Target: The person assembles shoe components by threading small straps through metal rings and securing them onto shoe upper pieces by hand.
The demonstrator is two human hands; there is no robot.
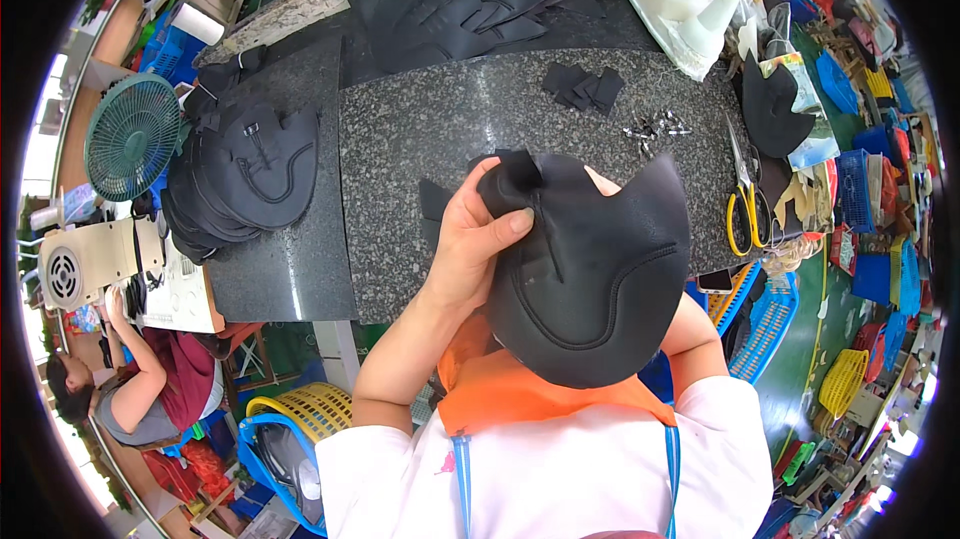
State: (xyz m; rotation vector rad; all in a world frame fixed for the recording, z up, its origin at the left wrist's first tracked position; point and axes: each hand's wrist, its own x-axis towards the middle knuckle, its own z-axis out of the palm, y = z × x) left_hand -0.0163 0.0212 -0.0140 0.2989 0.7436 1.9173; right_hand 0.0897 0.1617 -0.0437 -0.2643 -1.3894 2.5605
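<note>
A black leather-like panel [600, 279] with a curved stitched seam is held up over the near edge of the table. My left hand [465, 239] pinches its upper left corner, thumb in front, beside a short black strip [520, 171]. My right hand [600, 181] is behind the panel; only a bit of finger shows above the top edge, and the rest is hidden. On the speckled tabletop [410, 119] beyond lie several small black pieces [583, 89] and loose metal bits [655, 127]. Scissors [745, 199] with yellow handles rest at the right.
Similar stitched panels [250, 169] are stacked at the left, and a heap of black pieces [480, 9] covers the far side. A plastic-wrapped white device [685, 9] stands far right. A phone [714, 282] and a blue basket [770, 329] are near my right arm. A co-worker [150, 369] sits left.
</note>
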